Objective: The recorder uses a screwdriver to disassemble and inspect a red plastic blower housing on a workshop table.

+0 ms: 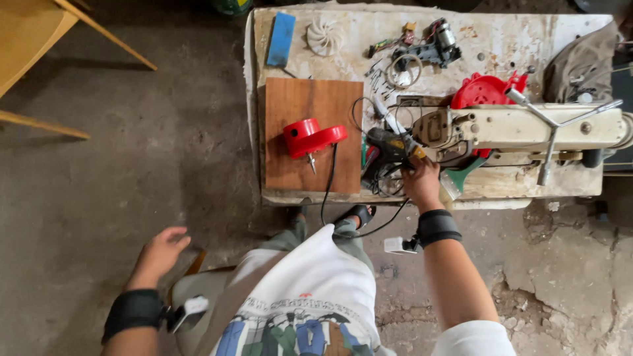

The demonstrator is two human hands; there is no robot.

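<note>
My right hand [422, 182] reaches onto the front edge of the worn white workbench [501, 49] and grips a black tool with a yellow tip [390, 146], amid a tangle of black wires. Just beyond it lies a long cream-coloured machine body [527, 128] with a metal lever. My left hand [160, 252] hangs low over the concrete floor, left of my body, fingers loosely curled and holding nothing. A red round plastic housing [311, 137] sits on a brown wooden board [313, 105], its black cord trailing off the bench.
On the bench lie a blue flat piece [281, 38], a white fan impeller [325, 35], a small motor assembly [435, 45], a wire ring [404, 70], a red fan cover [484, 90] and a grey cloth [583, 62]. A yellow wooden chair [33, 46] stands at far left.
</note>
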